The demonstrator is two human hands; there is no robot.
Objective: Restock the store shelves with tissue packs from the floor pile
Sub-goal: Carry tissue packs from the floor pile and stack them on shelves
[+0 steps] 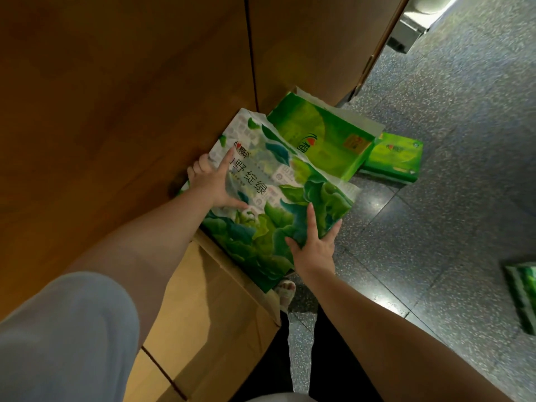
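Note:
A large tissue pack [278, 198] printed with green leaves and white panels lies tilted between my hands, above a cardboard box [220, 288]. My left hand [210, 182] is on its upper left part: forefinger and thumb lie straight on the face, and the other fingers curl round its left edge. At the pack's lower right corner my right hand [314, 242] presses with straight, spread fingers. Behind it a bright green pack [322, 137] leans against the wood, and a smaller green pack [396, 158] lies on the floor.
A brown wooden panel [116, 97] fills the left and top. Speckled grey floor [435, 242] spreads to the right, with another green pack [522, 297] at the right edge. My foot in a sandal [285, 291] stands below the pack. A metal fixture [412, 33] shows at the top right.

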